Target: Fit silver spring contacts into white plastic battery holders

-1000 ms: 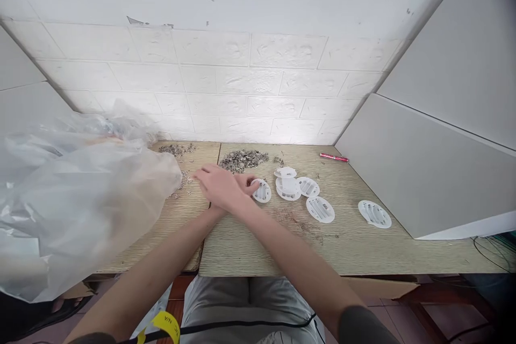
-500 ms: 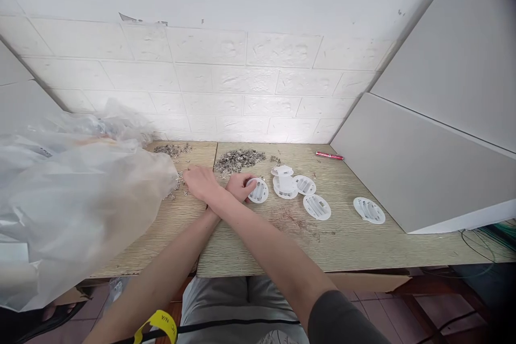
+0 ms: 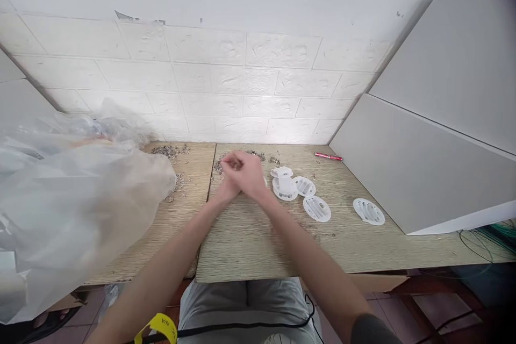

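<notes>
My right hand (image 3: 249, 174) is over the near edge of a pile of small metal pieces (image 3: 256, 156), its fingers curled into a pinch. Whatever the pinch holds is too small to make out. My left hand (image 3: 229, 189) lies partly behind it. Just past the right hand, a sliver of a round white plastic cover (image 3: 265, 182) shows, in my left hand's grip; the rest is hidden. Close by on the right sit several more covers: a small stack (image 3: 284, 185), one cover (image 3: 305, 186) beside it and another (image 3: 316, 209) nearer to me.
A large translucent plastic bag (image 3: 80, 209) bulges over the table's left side. More metal pieces (image 3: 171, 150) lie beside it. A red pen (image 3: 328, 156) rests near the grey panel (image 3: 423, 166) on the right, with a separate slotted cover (image 3: 368, 212) in front. A white brick-pattern wall (image 3: 226, 80) stands behind.
My right hand has moved from the small metal pieces on the left, across to the right, and now covers most of the held cover. My arms no longer cross.
</notes>
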`<state>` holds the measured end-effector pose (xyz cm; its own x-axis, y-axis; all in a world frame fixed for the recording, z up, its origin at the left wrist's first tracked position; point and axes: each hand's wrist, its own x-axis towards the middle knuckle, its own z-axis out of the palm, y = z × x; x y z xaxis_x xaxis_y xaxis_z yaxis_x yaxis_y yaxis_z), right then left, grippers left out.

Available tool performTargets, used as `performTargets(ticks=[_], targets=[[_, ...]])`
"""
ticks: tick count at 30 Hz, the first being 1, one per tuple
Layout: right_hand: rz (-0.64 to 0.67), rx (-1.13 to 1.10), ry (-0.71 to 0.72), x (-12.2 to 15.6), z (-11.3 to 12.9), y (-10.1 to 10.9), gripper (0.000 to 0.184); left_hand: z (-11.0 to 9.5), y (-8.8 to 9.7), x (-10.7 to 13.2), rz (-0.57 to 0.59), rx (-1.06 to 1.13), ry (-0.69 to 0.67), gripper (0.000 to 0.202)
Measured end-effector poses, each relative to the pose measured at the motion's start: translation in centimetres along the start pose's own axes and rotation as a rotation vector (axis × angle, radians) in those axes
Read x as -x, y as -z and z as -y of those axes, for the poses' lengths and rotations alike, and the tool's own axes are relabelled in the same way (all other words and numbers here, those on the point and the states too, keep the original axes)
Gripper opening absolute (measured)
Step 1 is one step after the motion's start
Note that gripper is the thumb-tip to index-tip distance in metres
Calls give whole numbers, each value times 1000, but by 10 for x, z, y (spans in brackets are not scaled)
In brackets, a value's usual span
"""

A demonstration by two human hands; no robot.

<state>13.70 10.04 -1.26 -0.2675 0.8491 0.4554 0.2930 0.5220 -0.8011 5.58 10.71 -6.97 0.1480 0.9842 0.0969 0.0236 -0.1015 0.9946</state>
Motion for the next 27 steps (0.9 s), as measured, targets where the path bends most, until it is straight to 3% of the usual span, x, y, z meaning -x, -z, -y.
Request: performTargets(ticks=[3, 6, 13, 19, 27], targets=[[-84, -81, -69, 8, -28, 40, 11, -4, 1, 1, 12, 76, 92, 28], [-140, -163, -194, 17, -55, 57, 15, -4, 2, 2, 25, 187, 136, 36], [-49, -217, -239, 26, -71, 55, 23, -7, 3, 8, 161, 344, 160, 49], [-107, -195, -239, 30, -73, 55, 23, -9, 1, 8, 69, 338, 125, 48], [-154, -122, -213, 32, -65, 57, 21, -9, 3, 10, 125, 223, 77, 49]])
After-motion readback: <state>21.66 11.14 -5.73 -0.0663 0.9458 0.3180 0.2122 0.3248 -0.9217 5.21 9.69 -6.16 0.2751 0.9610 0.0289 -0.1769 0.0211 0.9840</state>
